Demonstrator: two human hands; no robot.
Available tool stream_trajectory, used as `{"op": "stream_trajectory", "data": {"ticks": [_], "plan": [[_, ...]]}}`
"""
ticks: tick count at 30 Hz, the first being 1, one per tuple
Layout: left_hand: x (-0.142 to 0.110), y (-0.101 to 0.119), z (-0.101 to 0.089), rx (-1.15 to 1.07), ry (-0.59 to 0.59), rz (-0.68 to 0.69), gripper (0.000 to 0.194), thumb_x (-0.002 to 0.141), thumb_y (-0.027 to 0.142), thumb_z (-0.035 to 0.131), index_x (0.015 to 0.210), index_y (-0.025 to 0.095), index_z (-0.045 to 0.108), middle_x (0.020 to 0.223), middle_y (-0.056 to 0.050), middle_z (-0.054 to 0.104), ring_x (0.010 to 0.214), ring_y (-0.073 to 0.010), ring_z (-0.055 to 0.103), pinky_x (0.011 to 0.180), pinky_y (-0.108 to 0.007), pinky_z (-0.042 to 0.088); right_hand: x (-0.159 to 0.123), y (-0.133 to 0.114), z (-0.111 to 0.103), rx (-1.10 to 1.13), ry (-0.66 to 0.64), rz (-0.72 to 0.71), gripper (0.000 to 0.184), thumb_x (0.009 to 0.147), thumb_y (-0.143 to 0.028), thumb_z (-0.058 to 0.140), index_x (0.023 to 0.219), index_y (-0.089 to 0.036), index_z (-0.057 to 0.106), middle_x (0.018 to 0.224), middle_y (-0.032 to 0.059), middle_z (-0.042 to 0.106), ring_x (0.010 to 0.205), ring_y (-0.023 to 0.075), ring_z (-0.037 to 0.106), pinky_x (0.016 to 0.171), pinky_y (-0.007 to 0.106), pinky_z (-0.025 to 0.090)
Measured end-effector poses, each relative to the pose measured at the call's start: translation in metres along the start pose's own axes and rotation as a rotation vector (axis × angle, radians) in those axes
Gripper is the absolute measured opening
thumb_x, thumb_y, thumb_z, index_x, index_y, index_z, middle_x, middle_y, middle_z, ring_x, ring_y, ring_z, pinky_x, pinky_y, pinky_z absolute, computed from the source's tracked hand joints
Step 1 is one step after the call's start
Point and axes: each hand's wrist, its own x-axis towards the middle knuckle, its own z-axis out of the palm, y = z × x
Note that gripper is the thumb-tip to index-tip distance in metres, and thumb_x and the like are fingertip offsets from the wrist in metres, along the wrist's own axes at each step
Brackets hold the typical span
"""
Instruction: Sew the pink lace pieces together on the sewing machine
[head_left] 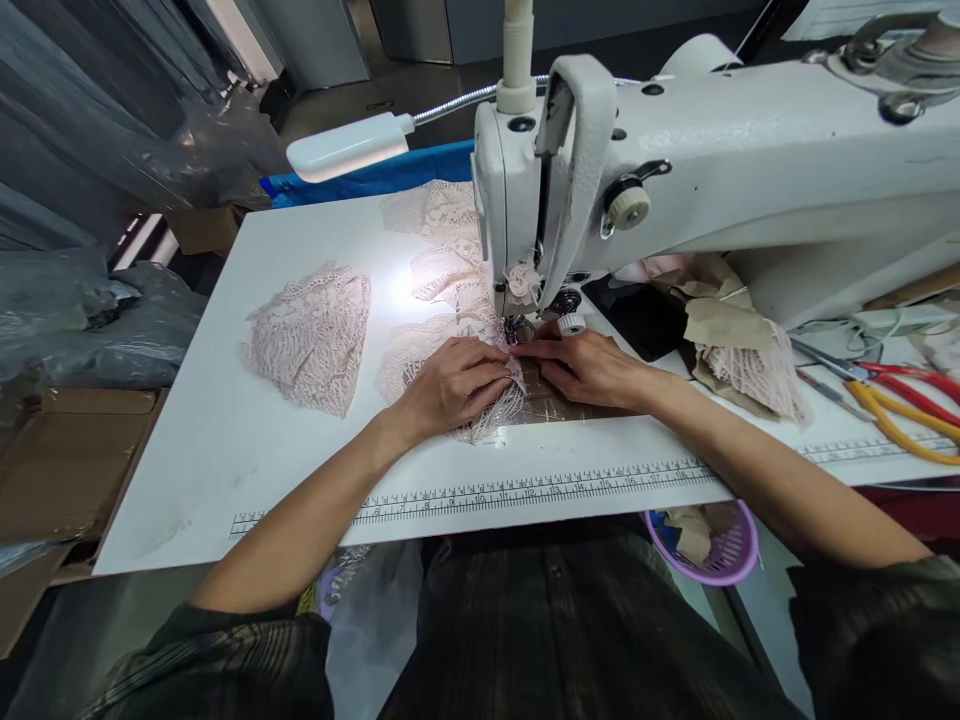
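A white sewing machine (pixel 517 200) stands over the table, its needle area just beyond my fingertips. Pale pink lace fabric (pixel 409 350) lies under my left hand (pixel 461 382), whose bent fingers pinch its edge beside the presser foot. My right hand (pixel 589 365) comes from the other side, thumb and forefinger closed on the same lace near the needle. The fingertips of both hands nearly meet. More lace pieces (pixel 446 260) trail behind, and a separate lace pile (pixel 311 335) rests to the left.
Yellow-handled scissors (pixel 892 415) and red-handled scissors (pixel 922 380) lie at the right. A black phone-like slab (pixel 637 315) sits under the machine arm near brown paper scraps (pixel 724 315). A lamp (pixel 349 145) lights the table; a printed ruler (pixel 480 495) runs along its front. Below hangs a purple basket (pixel 739 560).
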Motion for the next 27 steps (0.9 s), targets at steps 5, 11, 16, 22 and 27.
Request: {"op": "stream_trajectory", "data": {"ticks": [5,11,16,22,27], "plan": [[-0.001,0.003,0.000,0.001,-0.029,0.055,0.014,0.093,0.022,0.057,0.096,0.019,0.070,0.104,-0.009,0.071,0.095,-0.0203,0.067,0.083,-0.039,0.053,-0.002,0.003,0.010,-0.004,0.041,-0.055,0.042,0.092,-0.017,0.045,0.129,-0.022,0.064,0.107,0.0124,0.060,0.085,0.0201,0.055,0.078,0.032,0.046],[0.002,0.013,-0.004,0.098,-0.169,0.082,0.015,0.094,0.024,0.055,0.088,0.020,0.068,0.096,-0.005,0.073,0.083,-0.0178,0.065,0.086,-0.040,0.048,-0.004,0.007,0.019,0.007,0.111,-0.096,0.042,0.091,-0.014,0.046,0.129,-0.019,0.064,0.111,0.0145,0.058,0.088,0.0218,0.055,0.084,0.037,0.048],[0.002,0.013,-0.005,0.147,-0.154,0.130,0.016,0.093,0.021,0.054,0.084,0.020,0.067,0.094,-0.004,0.073,0.080,-0.0163,0.065,0.091,-0.040,0.048,-0.005,0.007,0.021,0.026,0.160,-0.145,0.043,0.090,-0.012,0.045,0.126,-0.018,0.066,0.110,0.0145,0.059,0.097,0.0237,0.055,0.090,0.040,0.047],[0.000,0.012,-0.003,0.257,-0.096,0.233,0.015,0.093,0.018,0.055,0.083,0.017,0.067,0.091,-0.002,0.073,0.078,-0.0135,0.067,0.096,-0.038,0.049,-0.006,0.006,0.020,0.026,0.209,-0.210,0.040,0.089,-0.012,0.045,0.119,-0.021,0.071,0.107,0.0134,0.059,0.098,0.0237,0.055,0.087,0.041,0.050],[0.002,0.017,-0.008,0.283,-0.118,0.246,0.015,0.092,0.019,0.056,0.087,0.016,0.069,0.090,-0.003,0.073,0.078,-0.0151,0.066,0.096,-0.042,0.049,-0.006,0.008,0.021,0.005,0.220,-0.227,0.038,0.090,-0.014,0.046,0.118,-0.021,0.071,0.107,0.0138,0.059,0.098,0.0242,0.055,0.086,0.041,0.051]]}}
